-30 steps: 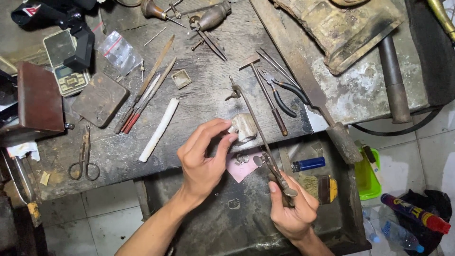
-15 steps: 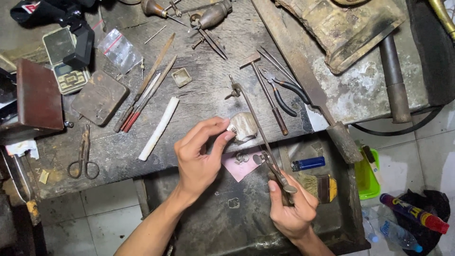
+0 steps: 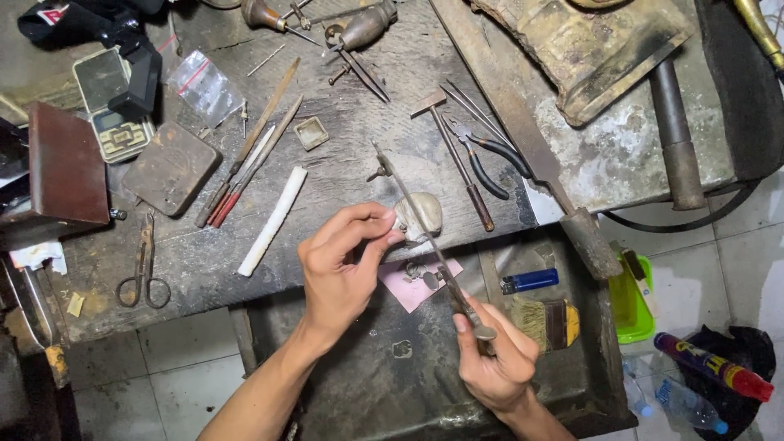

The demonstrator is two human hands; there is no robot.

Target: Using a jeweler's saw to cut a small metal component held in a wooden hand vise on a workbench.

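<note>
My left hand (image 3: 343,265) pinches a small piece against a pale worn bench peg (image 3: 420,214) at the workbench's front edge; the piece itself is hidden by my fingertips. My right hand (image 3: 494,363) grips the handle of a jeweller's saw frame (image 3: 408,204), which slants up and left past the peg. Below my hands lies a pink slip of paper (image 3: 416,282) in the open drawer (image 3: 392,384).
On the bench lie files (image 3: 253,155), a white stick (image 3: 273,220), scissors (image 3: 144,269), a hammer (image 3: 453,155), pliers (image 3: 490,163), a pocket scale (image 3: 110,102) and a dark block (image 3: 171,167). The drawer holds a blue lighter (image 3: 529,282) and a brush (image 3: 547,320).
The saw frame has shifted slightly along its slant in my right hand. My left hand stays pinched at the peg.
</note>
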